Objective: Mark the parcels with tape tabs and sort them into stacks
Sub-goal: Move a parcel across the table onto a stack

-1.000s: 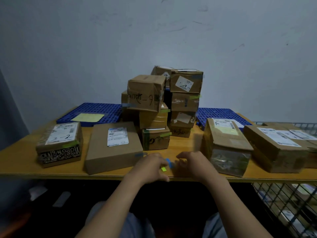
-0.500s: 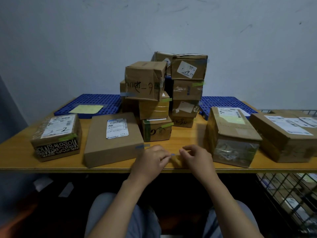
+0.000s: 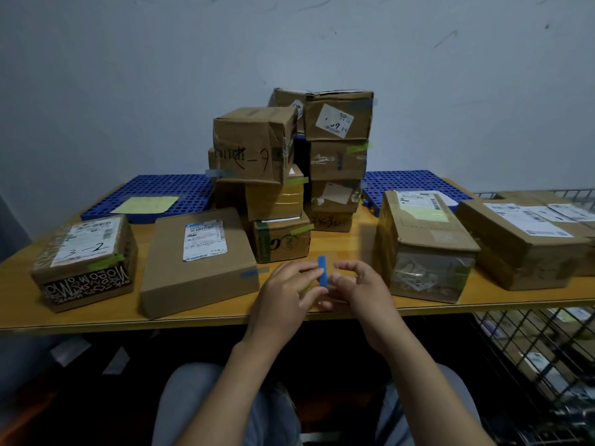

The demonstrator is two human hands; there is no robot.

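Head view of a person seated at a wooden table point(image 3: 347, 249). A blue tape tab point(image 3: 322, 271) stood nearly upright over the near table edge, between the two hands. The left hand point(image 3: 285, 296) pinched the tab's upper half between curled fingertips. The right hand point(image 3: 365, 292) was loosely curled with its thumb tip against the tab's lower end; whether it actually gripped the tab could not be told. Just left of the hands lay a flat parcel point(image 3: 199, 272) with a white label on top and a blue tab at its near right corner. Farther left sat a printed box point(image 3: 83, 262) marked "3-2", carrying a green tab. Behind the hands rose a stack of parcels point(image 3: 289, 165), several of them with green or blue tabs on their edges. To the right stood a taped parcel point(image 3: 421, 249), and beyond it a long parcel point(image 3: 521, 243). Two blue perforated mats point(image 3: 161, 191) lay at the back of the table, the left one bearing a yellow sheet point(image 3: 145, 204). A wire basket point(image 3: 547, 346) of further packages stood at the lower right.
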